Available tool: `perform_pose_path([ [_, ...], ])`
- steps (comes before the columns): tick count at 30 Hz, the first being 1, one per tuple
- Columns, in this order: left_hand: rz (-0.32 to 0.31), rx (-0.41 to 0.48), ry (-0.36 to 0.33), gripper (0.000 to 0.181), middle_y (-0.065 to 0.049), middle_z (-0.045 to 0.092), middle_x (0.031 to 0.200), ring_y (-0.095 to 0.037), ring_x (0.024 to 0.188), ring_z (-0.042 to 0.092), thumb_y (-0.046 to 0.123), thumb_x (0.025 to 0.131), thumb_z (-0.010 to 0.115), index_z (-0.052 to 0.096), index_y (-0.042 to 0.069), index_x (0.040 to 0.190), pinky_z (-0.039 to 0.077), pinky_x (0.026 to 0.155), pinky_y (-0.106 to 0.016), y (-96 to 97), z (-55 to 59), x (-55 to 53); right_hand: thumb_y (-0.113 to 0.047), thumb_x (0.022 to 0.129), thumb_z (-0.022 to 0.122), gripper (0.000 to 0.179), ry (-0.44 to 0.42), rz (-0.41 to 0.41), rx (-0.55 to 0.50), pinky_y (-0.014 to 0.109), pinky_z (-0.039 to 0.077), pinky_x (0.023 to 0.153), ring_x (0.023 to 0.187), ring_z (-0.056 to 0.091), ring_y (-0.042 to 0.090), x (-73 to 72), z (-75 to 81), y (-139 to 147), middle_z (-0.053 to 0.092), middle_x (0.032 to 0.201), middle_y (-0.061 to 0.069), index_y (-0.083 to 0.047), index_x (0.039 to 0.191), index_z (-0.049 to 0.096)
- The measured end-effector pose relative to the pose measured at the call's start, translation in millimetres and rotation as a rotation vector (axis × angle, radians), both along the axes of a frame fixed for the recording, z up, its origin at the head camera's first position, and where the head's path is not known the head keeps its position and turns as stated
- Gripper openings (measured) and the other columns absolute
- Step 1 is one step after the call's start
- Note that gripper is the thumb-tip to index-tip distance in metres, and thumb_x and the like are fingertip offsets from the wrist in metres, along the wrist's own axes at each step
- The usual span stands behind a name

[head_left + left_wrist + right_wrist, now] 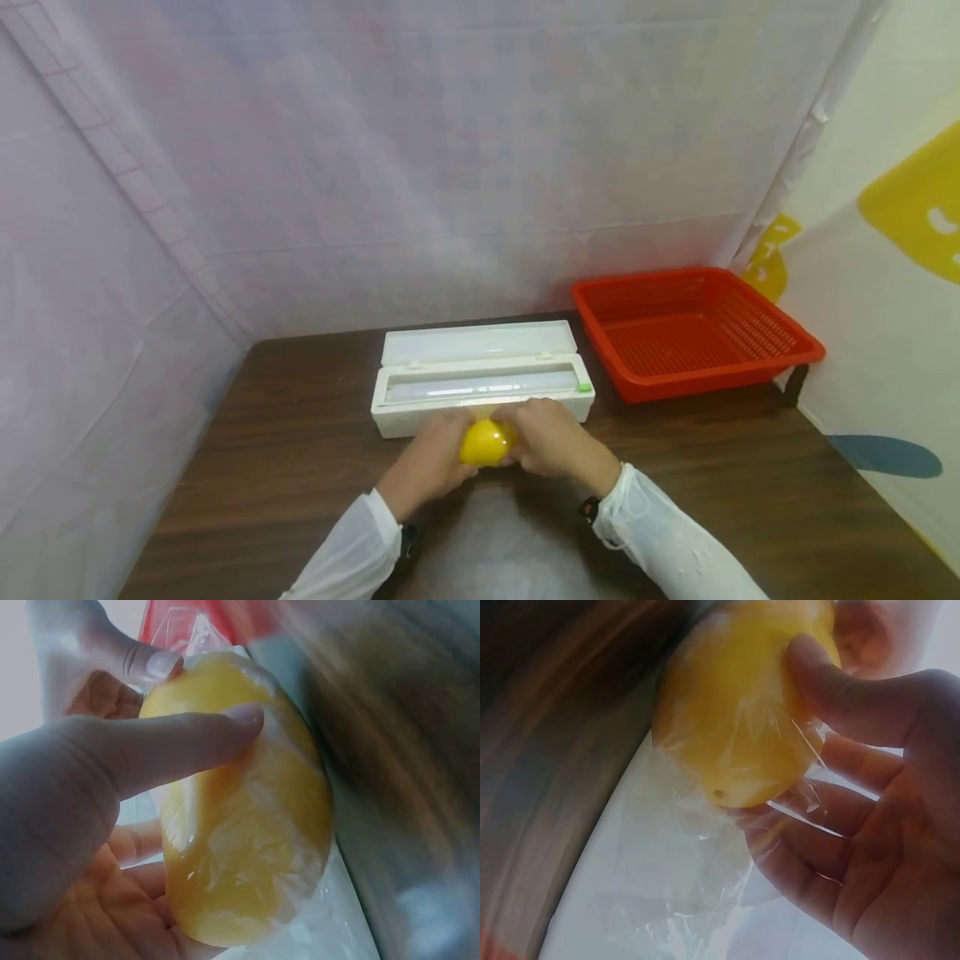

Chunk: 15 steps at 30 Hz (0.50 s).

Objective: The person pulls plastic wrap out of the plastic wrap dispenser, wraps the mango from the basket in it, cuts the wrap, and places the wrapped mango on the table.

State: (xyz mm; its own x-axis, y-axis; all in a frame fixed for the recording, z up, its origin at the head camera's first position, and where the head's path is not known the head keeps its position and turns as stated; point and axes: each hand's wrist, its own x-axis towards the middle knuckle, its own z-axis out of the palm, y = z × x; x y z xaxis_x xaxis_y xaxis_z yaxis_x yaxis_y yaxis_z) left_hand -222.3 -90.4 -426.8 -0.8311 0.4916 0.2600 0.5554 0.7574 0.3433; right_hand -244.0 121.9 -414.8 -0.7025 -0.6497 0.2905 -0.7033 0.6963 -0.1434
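A smooth yellow oval fruit (486, 443) is held between both hands just in front of a white cling film dispenser (397, 422). Clear cling film (697, 840) lies wrinkled over the fruit, and a loose stretch hangs past its tip in the right wrist view. My left hand (441, 454) grips the fruit's left side, thumb across the top and fingers underneath. From the right, my right hand (546, 440) holds the other end with its thumb on the film and fingers curled below. The fruit's underside is hidden by the fingers.
The dispenser's lid (480, 342) stands open at the back, showing a film roll (480, 387) and a small green piece (583, 387) at the right end. A red plastic basket (697, 385) sits at the back right of the brown wooden table (292, 450). Pale curtains surround the table.
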Motion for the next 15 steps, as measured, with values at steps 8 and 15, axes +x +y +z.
perform_pose_path([
  [8,0.036,-0.057,0.151,0.048,-0.011,0.068,0.103,-0.028,0.095,0.062,0.016,0.075,0.086,0.063,0.002,0.116,0.055,0.089,-0.044,6.8,-5.2,11.6,-0.030,0.069,0.090,0.043,-0.055,0.037,0.021,0.029,0.049,0.067,0.069,0.056,0.010,-8.7,4.9,4.2,0.069,0.083,-0.010,-0.019,0.108,0.074],
  [15,0.176,-0.318,0.294,0.079,-0.014,0.058,0.115,-0.031,0.099,0.054,0.040,0.068,0.090,0.058,0.007,0.131,0.049,0.076,-0.043,14.1,-5.7,19.8,-0.027,0.077,0.086,0.043,-0.163,0.049,0.043,0.029,0.048,0.069,0.070,0.054,0.009,-13.4,11.8,7.1,0.062,0.078,-0.012,-0.021,0.118,0.072],
])
